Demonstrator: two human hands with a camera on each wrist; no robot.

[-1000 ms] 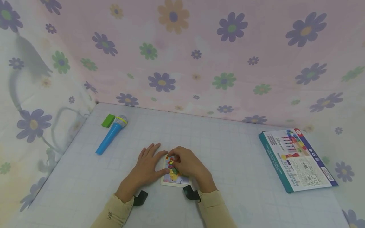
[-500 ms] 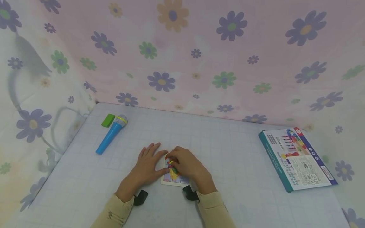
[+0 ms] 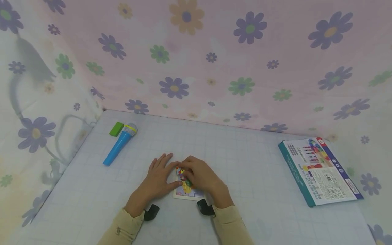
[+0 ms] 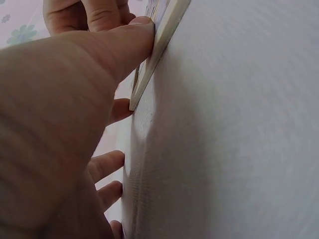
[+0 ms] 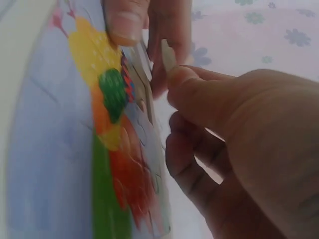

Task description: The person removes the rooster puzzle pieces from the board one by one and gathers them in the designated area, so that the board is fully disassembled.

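Observation:
A small jigsaw puzzle in a pale wooden frame lies on the table between my hands; a colourful cartoon figure shows on it. My right hand pinches a puzzle piece between thumb and index finger, raised off the board's far end, where a gap shows. My left hand rests beside the frame with spread fingers. In the left wrist view its thumb presses the frame's side, and the index finger touches near the corner. The right hand covers part of the picture in the head view.
A blue toy microphone lies at the left, next to a green block. Towards the right edge lies a flat printed box. Flowered cloth hangs behind the white-covered table.
My right hand has lifted the puzzle piece from the board's far left corner and shifted it slightly. The left hand stays in place.

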